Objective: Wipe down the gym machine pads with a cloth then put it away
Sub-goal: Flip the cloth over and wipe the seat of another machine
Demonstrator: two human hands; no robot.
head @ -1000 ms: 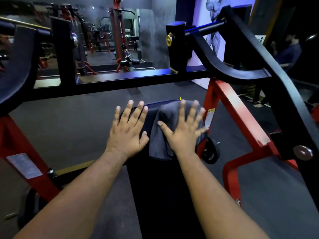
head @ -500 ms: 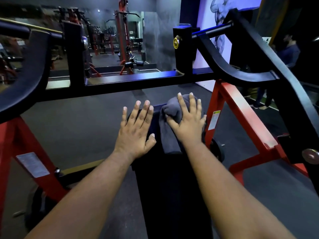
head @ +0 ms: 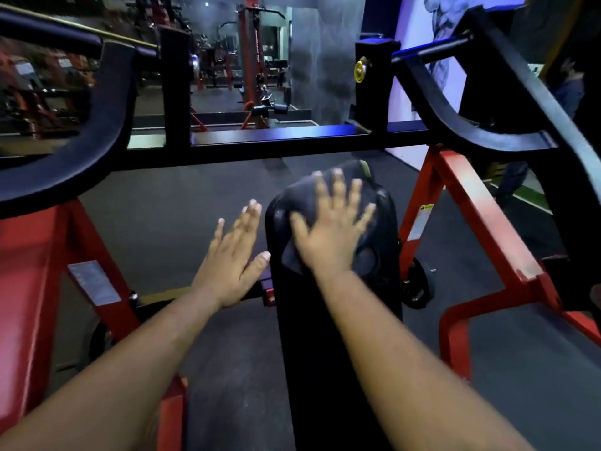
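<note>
Dim gym room, dark grey rubber floor (head: 169, 203), lit pale mural wall (head: 419, 30) far right of the long black padded bench pad (head: 328, 369) that runs up the middle of the view. Left of the pad: red steel frame leg (head: 35, 271) with a white sticker label (head: 94, 283), above it a curved black steel arm (head: 97, 131) of the machine. More red machines (head: 250, 60) in the room beyond the pad, blurred and dark.

Left hand (head: 232, 258) sits just left of the pad, fingers straight and together, holding nothing, thumb tip at the pad's left edge; cannot tell if the palm touches anything. A black horizontal steel crossbar (head: 276, 144) crosses the view beyond the pad's far end and blocks part of the room behind. On it stands a black square post with a yellow round knob (head: 361, 70).

Dark grey cloth (head: 309, 200) lies bunched on the far end of the pad, under the right hand (head: 331, 229). Right hand is flat on the cloth, fingers spread and straight, pressing it down, not curled round it; hand is motion-blurred.

Right of the pad: slanted red steel frame beam (head: 481, 209) with a small yellow-white warning label (head: 419, 222), a black round wheel (head: 418, 288) low beside the pad, another curved black arm (head: 461, 125) above. A person in dark clothes (head: 566, 92) stands far right, partly hidden behind the black frame.
</note>
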